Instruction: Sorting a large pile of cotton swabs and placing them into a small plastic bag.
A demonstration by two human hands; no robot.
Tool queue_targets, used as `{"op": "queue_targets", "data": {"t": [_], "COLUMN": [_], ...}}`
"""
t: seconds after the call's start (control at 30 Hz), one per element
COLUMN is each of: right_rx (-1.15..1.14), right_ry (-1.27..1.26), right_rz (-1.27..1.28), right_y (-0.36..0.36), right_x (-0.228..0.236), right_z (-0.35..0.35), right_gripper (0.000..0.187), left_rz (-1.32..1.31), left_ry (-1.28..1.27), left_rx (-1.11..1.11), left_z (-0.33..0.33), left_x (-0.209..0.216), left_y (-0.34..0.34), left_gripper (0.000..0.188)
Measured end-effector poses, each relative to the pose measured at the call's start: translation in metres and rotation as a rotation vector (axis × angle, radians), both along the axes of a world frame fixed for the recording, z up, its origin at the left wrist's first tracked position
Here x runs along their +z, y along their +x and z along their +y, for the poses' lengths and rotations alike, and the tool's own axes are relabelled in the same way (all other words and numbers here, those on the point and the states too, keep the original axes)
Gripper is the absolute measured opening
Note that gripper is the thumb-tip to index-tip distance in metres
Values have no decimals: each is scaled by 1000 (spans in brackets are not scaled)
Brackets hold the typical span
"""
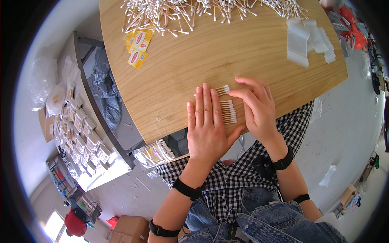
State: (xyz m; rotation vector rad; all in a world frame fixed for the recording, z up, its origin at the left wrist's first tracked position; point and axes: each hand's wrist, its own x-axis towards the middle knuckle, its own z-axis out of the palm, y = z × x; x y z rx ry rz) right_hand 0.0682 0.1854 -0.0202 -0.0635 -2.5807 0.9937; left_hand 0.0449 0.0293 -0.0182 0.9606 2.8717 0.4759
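Observation:
On the wooden table's near side, a row of cotton swabs (229,112) lies side by side with white tips to the right. A smaller group of cotton swabs (223,90) lies just beyond it, with a narrow gap between. My left hand (207,129) rests flat over the swabs' left parts, its fingers straight and pointing away, hiding most of their other ends. My right hand (257,107) is at the tip side, fingers bent and apart from the thumb. Its index fingertip is at the tips of the smaller group; whether it touches them I cannot tell.
A large heap of loose cotton swabs (202,10) covers the table's far edge. Yellow cards (139,48) lie at far left, clear plastic sleeves (310,40) at far right. A filled swab pack (156,153) sits by the near left edge. Packs (83,129) cover a side table.

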Motion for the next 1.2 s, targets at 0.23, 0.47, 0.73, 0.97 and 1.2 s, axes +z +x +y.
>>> {"op": "queue_targets", "data": {"t": [0.23,0.47,0.73,0.97,1.2], "right_rx": [-12,35,-143,-151,-38], "right_ry": [-15,121,148,-767,-1190], "right_rz": [-26,0,99,59,94], "right_y": [-5,-39,-40,11,4], "right_x": [1,12,3,4,-1], "right_z": [-3,-6,32,3,-34], "right_gripper": [24,9,13,30,59], "left_rz": [5,-3,-60,-209,-520], "left_ry": [18,35,150,266,1276], "left_rx": [6,-1,32,79,476], "left_z": [-2,-1,-13,-30,5], "left_x": [-1,-2,10,19,10], "left_y": [0,1,2,4,7], "left_gripper": [99,98,106,93,81]}}
